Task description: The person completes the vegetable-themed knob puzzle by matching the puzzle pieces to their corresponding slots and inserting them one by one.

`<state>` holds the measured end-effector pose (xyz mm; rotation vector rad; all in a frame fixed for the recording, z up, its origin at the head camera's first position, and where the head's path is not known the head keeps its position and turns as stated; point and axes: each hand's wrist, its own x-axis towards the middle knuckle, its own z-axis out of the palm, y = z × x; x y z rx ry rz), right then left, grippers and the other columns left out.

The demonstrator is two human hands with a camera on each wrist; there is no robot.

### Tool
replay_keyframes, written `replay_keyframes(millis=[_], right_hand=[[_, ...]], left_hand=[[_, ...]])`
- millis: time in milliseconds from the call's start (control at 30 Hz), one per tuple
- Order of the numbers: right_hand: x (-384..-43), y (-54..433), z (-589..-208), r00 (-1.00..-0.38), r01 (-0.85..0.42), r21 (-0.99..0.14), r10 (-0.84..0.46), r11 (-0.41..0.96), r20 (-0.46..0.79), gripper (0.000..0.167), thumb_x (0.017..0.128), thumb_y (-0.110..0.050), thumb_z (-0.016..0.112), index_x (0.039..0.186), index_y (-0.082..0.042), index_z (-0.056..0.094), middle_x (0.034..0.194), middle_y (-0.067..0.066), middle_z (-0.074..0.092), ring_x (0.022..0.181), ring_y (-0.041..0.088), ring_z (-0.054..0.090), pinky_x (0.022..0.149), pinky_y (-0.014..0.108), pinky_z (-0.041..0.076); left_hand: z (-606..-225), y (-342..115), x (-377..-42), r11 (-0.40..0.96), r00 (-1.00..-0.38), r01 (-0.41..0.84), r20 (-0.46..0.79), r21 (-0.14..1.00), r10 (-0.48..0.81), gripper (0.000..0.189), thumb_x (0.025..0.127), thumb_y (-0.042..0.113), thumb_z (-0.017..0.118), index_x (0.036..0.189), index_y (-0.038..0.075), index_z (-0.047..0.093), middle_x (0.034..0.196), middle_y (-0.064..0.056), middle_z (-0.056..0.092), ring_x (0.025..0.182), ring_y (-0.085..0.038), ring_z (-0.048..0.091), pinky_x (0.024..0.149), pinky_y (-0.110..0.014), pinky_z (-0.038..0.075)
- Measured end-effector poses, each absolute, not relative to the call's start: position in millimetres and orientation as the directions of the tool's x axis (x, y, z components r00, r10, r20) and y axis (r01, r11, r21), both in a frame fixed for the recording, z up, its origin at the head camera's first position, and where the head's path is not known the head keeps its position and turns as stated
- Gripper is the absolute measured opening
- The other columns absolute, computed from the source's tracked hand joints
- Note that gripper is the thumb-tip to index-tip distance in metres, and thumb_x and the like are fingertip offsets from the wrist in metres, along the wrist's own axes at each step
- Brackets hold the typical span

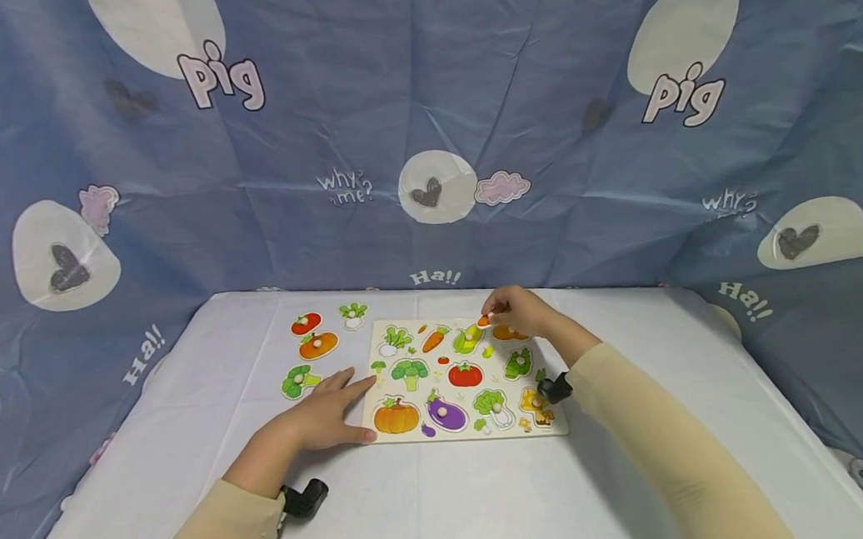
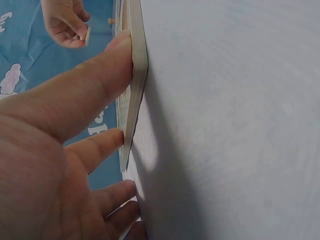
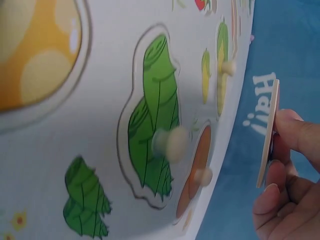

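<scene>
My right hand [image 1: 519, 310] pinches a thin wooden puzzle piece [image 3: 269, 135] above the far right part of the puzzle board [image 1: 440, 393]. Orange shows on its face in the head view. At the board's near left corner my left hand [image 1: 330, 412] rests with fingers spread, its thumb [image 2: 112, 67] on the corner and index fingertip at the left edge. Knobbed pieces sit in the board, among them an eggplant [image 1: 447, 414], a corn [image 1: 468, 339] and a leafy green piece [image 3: 159, 120]. The pumpkin, tomato and broccoli pictures on the board show no knobs.
Loose pieces lie left of the board: a tomato [image 1: 306, 323], a pumpkin [image 1: 318, 345], a turnip [image 1: 354, 315] and a broccoli [image 1: 297, 382] close to my left hand. A white cloth [image 1: 448, 502] covers the table. Behind it hangs a blue printed curtain [image 1: 361, 116].
</scene>
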<state>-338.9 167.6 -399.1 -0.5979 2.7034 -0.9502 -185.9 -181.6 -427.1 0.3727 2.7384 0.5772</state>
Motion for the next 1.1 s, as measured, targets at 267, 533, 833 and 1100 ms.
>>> replay_keyframes(millis=[267,533,833,1100], right_hand=[[-333,153,-399,-0.864,-0.353,-0.645,-0.500,0.678,-0.052,0.009,0.096,-0.004,0.067,0.103,-0.005,0.072,0.092,0.005,0.066,0.078,0.017,0.052,0.071,0.029,0.045],[-329,135,-402,-0.833,-0.393,-0.672,-0.553,0.627,-0.029,0.008,0.095,-0.001,0.066,0.100,-0.004,0.071,0.089,0.005,0.067,0.075,0.014,0.054,0.068,0.026,0.047],[-329,113,-410,-0.819,-0.383,-0.658,-0.567,0.648,-0.082,0.008,0.097,-0.006,0.065,0.101,-0.009,0.072,0.090,0.001,0.066,0.076,0.014,0.054,0.068,0.026,0.048],[-330,97,-415,-0.799,-0.409,-0.642,-0.594,0.649,-0.091,0.009,0.096,-0.005,0.066,0.100,-0.009,0.073,0.091,0.001,0.066,0.081,0.015,0.055,0.073,0.027,0.049]], left_hand=[[-426,-182,-185,0.884,-0.916,0.185,-0.251,0.430,0.314,0.092,0.079,0.049,0.081,0.154,0.017,0.041,0.161,-0.024,0.023,0.147,-0.048,0.019,0.111,-0.069,0.024],[-426,-181,-185,0.882,-0.916,0.183,-0.249,0.434,0.313,0.092,0.078,0.050,0.081,0.154,0.017,0.041,0.161,-0.024,0.023,0.147,-0.048,0.019,0.111,-0.070,0.024],[-426,-181,-184,0.884,-0.919,0.174,-0.252,0.434,0.304,0.093,0.077,0.052,0.081,0.154,0.019,0.041,0.161,-0.024,0.023,0.147,-0.049,0.020,0.110,-0.071,0.025],[-428,-181,-185,0.888,-0.921,0.172,-0.252,0.426,0.299,0.093,0.076,0.053,0.081,0.154,0.020,0.042,0.161,-0.024,0.023,0.146,-0.049,0.020,0.109,-0.071,0.025]])
